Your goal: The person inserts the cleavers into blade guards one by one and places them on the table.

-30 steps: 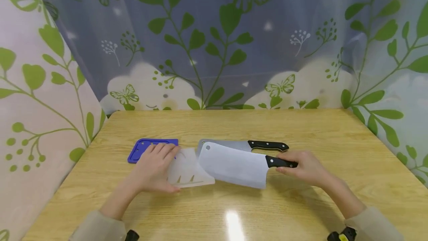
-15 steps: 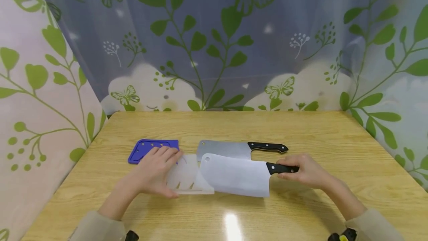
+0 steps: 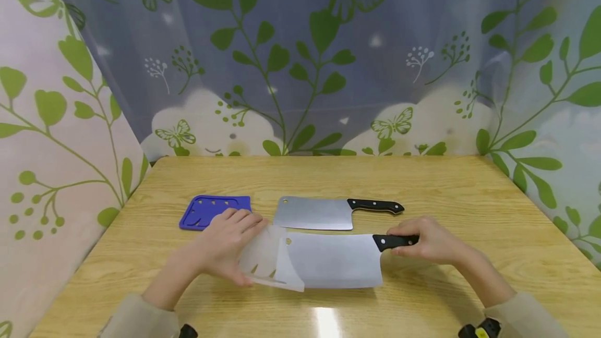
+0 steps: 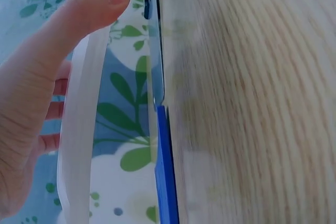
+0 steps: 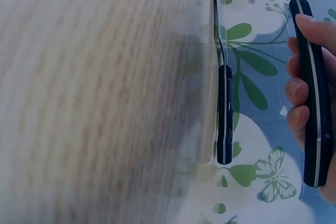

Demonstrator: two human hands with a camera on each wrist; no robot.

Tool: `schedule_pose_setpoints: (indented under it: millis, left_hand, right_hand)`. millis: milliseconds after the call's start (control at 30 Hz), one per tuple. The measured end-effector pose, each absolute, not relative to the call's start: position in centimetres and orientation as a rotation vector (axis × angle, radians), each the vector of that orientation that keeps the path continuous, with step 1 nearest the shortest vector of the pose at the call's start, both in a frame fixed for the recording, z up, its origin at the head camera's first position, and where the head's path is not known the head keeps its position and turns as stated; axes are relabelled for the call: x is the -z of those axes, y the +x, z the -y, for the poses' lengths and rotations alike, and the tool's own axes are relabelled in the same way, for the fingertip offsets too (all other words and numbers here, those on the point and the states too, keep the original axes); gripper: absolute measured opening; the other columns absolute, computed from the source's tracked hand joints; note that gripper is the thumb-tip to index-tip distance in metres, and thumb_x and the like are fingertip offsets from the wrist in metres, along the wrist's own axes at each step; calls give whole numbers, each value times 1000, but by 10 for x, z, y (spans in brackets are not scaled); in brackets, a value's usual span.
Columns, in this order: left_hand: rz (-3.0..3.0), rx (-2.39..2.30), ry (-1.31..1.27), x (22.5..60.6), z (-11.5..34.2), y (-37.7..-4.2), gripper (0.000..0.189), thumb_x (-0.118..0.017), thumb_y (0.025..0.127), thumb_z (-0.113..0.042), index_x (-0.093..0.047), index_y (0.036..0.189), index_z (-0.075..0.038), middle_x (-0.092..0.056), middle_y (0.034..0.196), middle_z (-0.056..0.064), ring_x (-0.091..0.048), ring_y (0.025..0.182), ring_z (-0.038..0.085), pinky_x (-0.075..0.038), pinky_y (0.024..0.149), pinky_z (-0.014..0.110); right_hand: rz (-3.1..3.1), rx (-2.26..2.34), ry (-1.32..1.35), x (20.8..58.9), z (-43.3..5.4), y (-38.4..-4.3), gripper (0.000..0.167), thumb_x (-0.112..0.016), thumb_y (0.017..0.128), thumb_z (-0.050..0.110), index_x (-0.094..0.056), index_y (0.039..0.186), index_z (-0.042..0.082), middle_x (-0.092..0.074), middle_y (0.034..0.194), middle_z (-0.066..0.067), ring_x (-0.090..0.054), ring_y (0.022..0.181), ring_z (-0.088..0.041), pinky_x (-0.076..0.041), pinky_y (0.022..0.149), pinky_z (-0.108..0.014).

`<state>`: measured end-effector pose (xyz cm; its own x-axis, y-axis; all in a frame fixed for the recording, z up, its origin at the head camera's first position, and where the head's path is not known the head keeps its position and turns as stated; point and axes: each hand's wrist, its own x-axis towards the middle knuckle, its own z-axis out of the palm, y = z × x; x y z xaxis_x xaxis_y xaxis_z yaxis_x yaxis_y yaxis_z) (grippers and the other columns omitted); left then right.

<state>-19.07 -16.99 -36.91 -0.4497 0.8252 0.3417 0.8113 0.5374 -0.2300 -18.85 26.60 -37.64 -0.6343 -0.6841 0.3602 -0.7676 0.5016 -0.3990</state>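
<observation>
My left hand (image 3: 232, 246) holds a translucent white blade cover (image 3: 265, 257) with small slots, its mouth facing right. In the left wrist view the thumb lies along one side of the cover (image 4: 81, 114), with fingers behind. My right hand (image 3: 429, 241) grips the black riveted handle (image 5: 315, 98) of a cleaver (image 3: 340, 262), fingers curled round it. The blade is held above the table, its cutting edge toward me. Its holed left end meets the cover's mouth and overlaps it; how far it sits inside I cannot tell.
Behind the held cleaver, a second cleaver (image 3: 312, 214) lies flat, its black handle pointing right. A blue blade cover (image 3: 194, 217) lies to the left, partly behind my left hand. The wooden table (image 3: 446, 186) ends at a leaf-patterned curtain (image 3: 300, 82).
The held cleaver and white cover have come lower and nearer to me. More of the second cleaver's blade shows. The cover has tilted, its mouth lower and angled over the blade's end.
</observation>
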Motion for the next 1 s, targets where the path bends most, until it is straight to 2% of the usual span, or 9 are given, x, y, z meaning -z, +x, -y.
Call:
schedule_pose_setpoints:
  millis: [233, 667, 867, 1000]
  left_hand:
    - [2339, -64, -1361, 367, 166, -188, 107, -69, 45, -73, -54, 124, -3, -55, 115, 9, -50, 102, 23, -42, 81, 40]
    - [2286, 5, -1361, 361, 166, -190, 107, -72, 42, -70, -55, 121, -1, -56, 113, 9, -51, 101, 23, -41, 80, 41]
    - [2237, -15, -1431, 361, 159, -190, 106, -72, 42, -68, -55, 122, 0, -56, 114, 9, -51, 102, 22, -40, 81, 41]
    - [2196, -15, -1451, 362, 156, -189, 105, -71, 42, -68, -55, 122, -1, -55, 113, 8, -51, 101, 22, -39, 80, 41]
  right_hand:
    - [2570, -815, 1294, 372, -266, -187, 29, -76, 72, 9, -71, 98, -1, -70, 92, -10, -65, 86, -15, -52, 69, -32]
    - [2593, -847, 1267, 369, -268, -190, 28, -74, 76, 11, -70, 100, -2, -70, 94, -10, -64, 88, -14, -52, 70, -31]
    - [2570, -867, 1309, 365, -265, -191, 27, -75, 75, 11, -70, 98, -2, -70, 91, -9, -62, 79, -7, -50, 60, -24]
    - [2545, -787, 1311, 366, -264, -190, 26, -75, 74, 12, -71, 98, 1, -70, 91, -6, -64, 80, -11, -51, 63, -28]
